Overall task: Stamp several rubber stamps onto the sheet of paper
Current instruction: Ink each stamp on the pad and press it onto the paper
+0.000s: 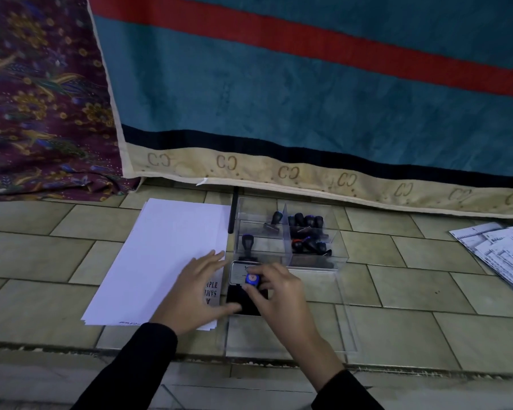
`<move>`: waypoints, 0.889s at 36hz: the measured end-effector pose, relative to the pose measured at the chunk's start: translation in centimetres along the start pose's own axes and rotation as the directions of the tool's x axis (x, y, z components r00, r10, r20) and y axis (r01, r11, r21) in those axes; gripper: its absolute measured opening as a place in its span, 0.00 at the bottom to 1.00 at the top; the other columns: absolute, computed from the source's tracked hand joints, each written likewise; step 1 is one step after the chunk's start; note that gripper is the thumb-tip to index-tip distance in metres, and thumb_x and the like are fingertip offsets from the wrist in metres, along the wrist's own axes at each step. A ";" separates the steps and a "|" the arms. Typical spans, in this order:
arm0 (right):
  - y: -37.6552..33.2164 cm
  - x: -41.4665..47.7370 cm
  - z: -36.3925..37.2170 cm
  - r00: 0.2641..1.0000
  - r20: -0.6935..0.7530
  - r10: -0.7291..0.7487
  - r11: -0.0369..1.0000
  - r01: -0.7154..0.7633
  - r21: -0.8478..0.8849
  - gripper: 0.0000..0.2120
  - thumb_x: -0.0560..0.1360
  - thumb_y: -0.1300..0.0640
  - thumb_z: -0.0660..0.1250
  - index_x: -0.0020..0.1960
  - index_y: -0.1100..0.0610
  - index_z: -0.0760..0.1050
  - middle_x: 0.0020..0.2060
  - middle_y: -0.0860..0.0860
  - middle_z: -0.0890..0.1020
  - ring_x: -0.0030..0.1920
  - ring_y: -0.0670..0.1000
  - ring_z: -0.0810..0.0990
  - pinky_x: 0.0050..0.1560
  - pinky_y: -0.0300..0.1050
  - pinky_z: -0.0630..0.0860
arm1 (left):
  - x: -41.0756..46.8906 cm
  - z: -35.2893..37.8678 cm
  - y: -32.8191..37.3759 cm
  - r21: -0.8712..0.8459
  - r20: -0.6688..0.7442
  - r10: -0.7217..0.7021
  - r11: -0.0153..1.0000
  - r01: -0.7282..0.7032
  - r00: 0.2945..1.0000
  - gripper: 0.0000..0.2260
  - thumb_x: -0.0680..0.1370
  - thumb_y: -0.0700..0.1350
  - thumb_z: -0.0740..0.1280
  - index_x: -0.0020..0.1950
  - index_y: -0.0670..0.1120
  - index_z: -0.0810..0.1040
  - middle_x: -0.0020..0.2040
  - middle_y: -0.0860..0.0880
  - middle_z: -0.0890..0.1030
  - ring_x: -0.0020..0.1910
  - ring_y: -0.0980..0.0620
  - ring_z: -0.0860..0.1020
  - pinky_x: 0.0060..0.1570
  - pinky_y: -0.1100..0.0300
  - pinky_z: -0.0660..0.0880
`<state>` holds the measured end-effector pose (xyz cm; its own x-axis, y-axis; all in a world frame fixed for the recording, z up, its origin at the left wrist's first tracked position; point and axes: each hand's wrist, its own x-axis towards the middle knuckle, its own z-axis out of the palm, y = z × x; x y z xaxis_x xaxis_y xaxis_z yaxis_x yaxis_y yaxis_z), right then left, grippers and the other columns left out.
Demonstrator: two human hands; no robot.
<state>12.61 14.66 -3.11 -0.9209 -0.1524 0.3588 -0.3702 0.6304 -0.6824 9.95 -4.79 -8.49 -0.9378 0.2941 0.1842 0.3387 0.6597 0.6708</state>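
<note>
A stack of white paper (163, 255) lies on the tiled floor, with printed marks reading "SAMPLE" near its right edge by my thumb. My left hand (196, 294) rests flat on the paper's lower right part, fingers spread. My right hand (276, 294) grips a rubber stamp with a blue-topped handle (251, 280), held over the dark ink pad (243, 300); the pad's open lid (240, 272) stands just behind it. One black stamp (247, 247) stands upright in the clear box's left compartment.
A clear plastic organiser box (335, 247) right of the paper holds several more black-handled stamps (307, 232). A black pen (234, 210) lies behind the paper. Printed sheets (498, 250) fan out at far right. A teal blanket (308, 99) hangs behind.
</note>
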 end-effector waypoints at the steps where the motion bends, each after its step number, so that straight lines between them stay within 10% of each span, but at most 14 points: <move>1: -0.1 -0.1 0.1 1.000 0.005 -0.004 1.000 0.004 -0.004 0.09 0.71 0.57 0.72 0.52 0.56 0.79 0.47 0.50 0.79 0.42 0.47 0.80 0.45 0.41 0.80 | 0.0 0.4 0.0 0.025 0.017 0.003 1.000 -0.003 1.000 0.43 0.62 0.77 0.63 0.73 0.65 0.56 0.74 0.66 0.55 0.74 0.68 0.49 0.75 0.57 0.45; 18: 0.2 -0.9 0.7 0.996 0.065 -0.067 0.991 0.074 -0.110 0.04 0.72 0.62 0.70 0.46 0.60 0.77 0.43 0.52 0.78 0.41 0.46 0.77 0.43 0.29 0.70 | -0.3 1.9 -0.3 0.164 0.003 -0.024 0.986 0.023 1.000 0.48 0.61 0.77 0.63 0.75 0.53 0.62 0.74 0.58 0.64 0.73 0.67 0.52 0.75 0.58 0.43; 32: 0.1 0.1 1.1 0.999 0.029 0.012 0.992 -0.008 -0.124 0.04 0.71 0.63 0.70 0.45 0.60 0.77 0.44 0.52 0.79 0.40 0.47 0.78 0.44 0.42 0.78 | -0.4 1.9 -0.2 0.176 -0.005 -0.013 0.984 0.014 1.000 0.47 0.61 0.77 0.63 0.74 0.55 0.62 0.74 0.60 0.65 0.72 0.68 0.52 0.75 0.59 0.43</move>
<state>12.35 13.82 -3.82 -0.9285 -0.1670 0.3317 -0.3445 0.7210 -0.6012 10.38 -3.71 -10.11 -0.9426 0.2816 0.1792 0.3336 0.7750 0.5367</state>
